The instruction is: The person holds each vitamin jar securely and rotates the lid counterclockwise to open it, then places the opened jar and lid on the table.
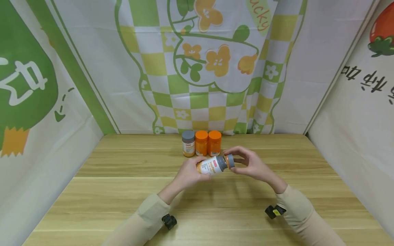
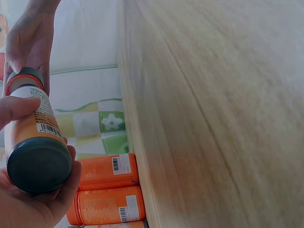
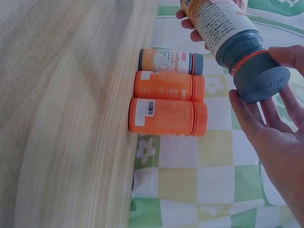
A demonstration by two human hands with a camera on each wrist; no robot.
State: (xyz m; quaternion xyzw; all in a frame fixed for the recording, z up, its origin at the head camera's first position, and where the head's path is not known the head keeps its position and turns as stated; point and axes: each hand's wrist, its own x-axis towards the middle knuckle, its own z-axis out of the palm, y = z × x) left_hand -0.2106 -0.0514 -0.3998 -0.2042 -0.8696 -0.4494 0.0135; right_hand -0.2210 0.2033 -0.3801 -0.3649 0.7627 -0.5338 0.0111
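My left hand grips a supplement bottle round its body, over the table. The bottle is tilted, its mouth toward the right; it has a grey neck, a white label and an orange lower part. In the left wrist view its dark base faces the camera. With thumb and fingers, my right hand holds the grey screw cap by its rim at the bottle's mouth. An orange ring lines the cap's edge, and part of the neck shows between cap and shoulder.
Behind the hands a grey-capped bottle and two orange bottles, one in the middle and one at the right, stand upright in a row. They are near the back edge of the wooden table, before a patterned cloth.
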